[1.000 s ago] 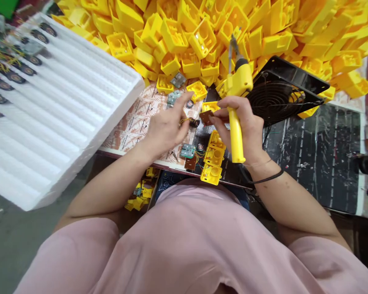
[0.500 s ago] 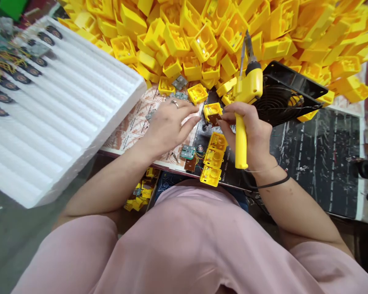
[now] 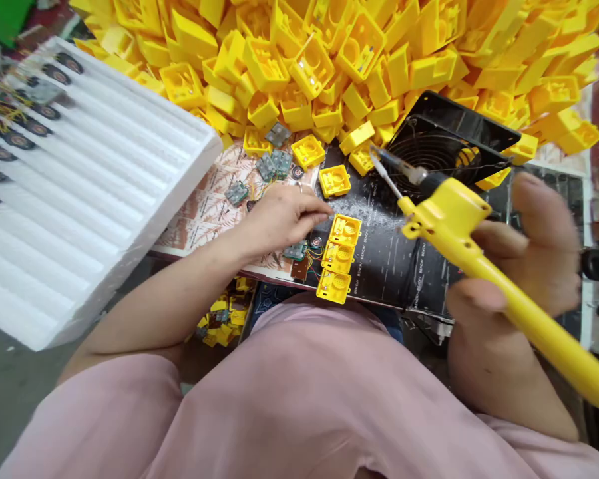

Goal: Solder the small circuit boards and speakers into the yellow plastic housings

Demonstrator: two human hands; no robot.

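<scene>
Hand R [image 3: 544, 259] swung farther R of housing row [image 3: 338, 258] vs 0.5s ago, gripping soldering gun [image 3: 454, 207], tip now angled L | hand L [image 3: 277, 216] closer to row, bunched, can't tell if holding anything | lone housing [image 3: 335, 181] just beyond row | fan [image 3: 436, 150] beyond-R of row | blk-covered tabletop [image 3: 384, 273] under row | foam tray [image 3: 104, 179] well L of row, grey floor [image 3: 10, 379]

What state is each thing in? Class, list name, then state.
Left hand: fingertips close together; hold unclear
Right hand: around the soldering gun
Soldering gun: raised, slanting
Three cases: open, in a row
Foam tray: partly filled with speakers
Fan: grille toward the person; spinning unclear
Yellow pile: loose, jumbled
</scene>
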